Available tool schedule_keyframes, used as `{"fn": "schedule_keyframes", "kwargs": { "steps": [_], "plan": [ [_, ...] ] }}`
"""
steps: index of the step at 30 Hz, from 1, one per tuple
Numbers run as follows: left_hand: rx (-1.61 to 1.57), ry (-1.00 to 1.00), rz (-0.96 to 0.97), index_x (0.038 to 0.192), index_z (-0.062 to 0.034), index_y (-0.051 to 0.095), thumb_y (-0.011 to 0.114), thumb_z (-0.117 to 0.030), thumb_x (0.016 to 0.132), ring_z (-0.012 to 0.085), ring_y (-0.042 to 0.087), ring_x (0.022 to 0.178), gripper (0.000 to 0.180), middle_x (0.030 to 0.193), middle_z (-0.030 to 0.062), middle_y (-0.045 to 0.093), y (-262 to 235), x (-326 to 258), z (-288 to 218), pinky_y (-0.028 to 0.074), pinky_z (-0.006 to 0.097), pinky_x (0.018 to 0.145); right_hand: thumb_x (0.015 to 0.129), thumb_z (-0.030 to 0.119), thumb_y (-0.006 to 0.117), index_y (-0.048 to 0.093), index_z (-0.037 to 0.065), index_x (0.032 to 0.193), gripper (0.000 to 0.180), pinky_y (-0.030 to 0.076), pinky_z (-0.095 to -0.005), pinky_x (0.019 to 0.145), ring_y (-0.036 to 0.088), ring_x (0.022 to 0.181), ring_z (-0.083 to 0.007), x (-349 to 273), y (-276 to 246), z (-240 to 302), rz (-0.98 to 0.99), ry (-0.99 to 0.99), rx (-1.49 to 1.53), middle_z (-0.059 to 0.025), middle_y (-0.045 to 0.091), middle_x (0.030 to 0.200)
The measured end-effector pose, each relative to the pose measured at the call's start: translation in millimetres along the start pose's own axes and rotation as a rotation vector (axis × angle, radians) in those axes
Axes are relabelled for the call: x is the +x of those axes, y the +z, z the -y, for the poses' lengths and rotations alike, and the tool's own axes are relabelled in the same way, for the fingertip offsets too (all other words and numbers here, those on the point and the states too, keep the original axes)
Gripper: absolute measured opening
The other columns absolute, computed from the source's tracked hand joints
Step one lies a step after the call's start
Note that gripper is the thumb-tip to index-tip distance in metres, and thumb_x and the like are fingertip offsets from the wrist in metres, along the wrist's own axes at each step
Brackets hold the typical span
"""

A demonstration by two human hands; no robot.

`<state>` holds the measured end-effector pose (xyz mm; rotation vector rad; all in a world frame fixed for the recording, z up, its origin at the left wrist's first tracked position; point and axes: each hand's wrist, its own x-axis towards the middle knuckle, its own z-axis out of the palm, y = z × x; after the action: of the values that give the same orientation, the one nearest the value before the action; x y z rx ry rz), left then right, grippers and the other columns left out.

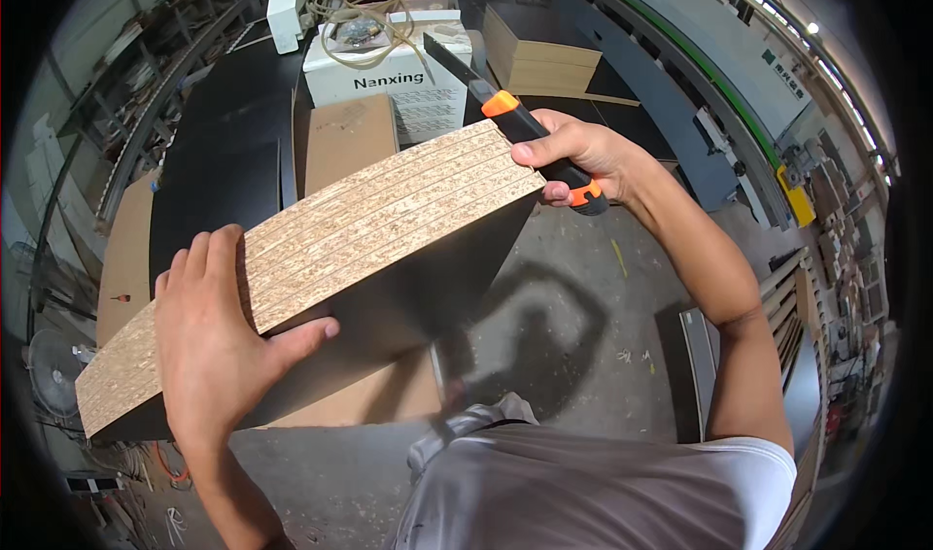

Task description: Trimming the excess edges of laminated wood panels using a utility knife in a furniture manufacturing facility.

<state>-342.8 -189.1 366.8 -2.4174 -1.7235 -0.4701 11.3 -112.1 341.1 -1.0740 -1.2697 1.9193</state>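
Chipboard panels (321,249): stacked on edge, raw edges up, dark faces.
Left hand (219,341): clasped over the stack's near end.
Right hand (583,156): fist wrapped around orange-black utility knife (515,118) at far end.

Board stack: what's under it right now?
Under the board stack, concrete floor with its shadow, and a brown panel peeking out below. How far that panel extends beneath is hidden. The left hand grips its edge.
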Motion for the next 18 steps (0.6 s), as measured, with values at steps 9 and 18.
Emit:
{"fn": "schedule_keyframes", "kwargs": {
  "steps": [9,18],
  "plan": [
    [0.003,-0.005,-0.026,0.120,0.0030,0.053,0.083,-0.052,0.050,0.0375,0.056,0.102,0.094,0.106,0.0183,0.057,5.8,4.7,0.2,0.041,0.046,0.092,0.087,0.029,0.073,0.054,0.008,0.089,0.029,0.041,-0.0170,0.035,0.049,0.041,-0.0028,-16.4,11.6,8.1,-0.187,-0.070,-0.268,-0.0016,0.057,0.063],
    [0.012,-0.045,0.026,0.121,0.0033,0.054,0.081,-0.062,0.050,0.0361,0.056,0.103,0.100,0.107,0.0177,0.059,-0.6,3.0,-7.7,0.042,0.045,0.092,0.087,0.039,0.072,0.052,0.009,0.090,0.036,0.036,-0.0186,0.036,0.046,0.043,-0.0041,-26.9,9.1,-3.7,-0.206,-0.129,-0.374,0.0010,0.049,0.059]
  ]
}}
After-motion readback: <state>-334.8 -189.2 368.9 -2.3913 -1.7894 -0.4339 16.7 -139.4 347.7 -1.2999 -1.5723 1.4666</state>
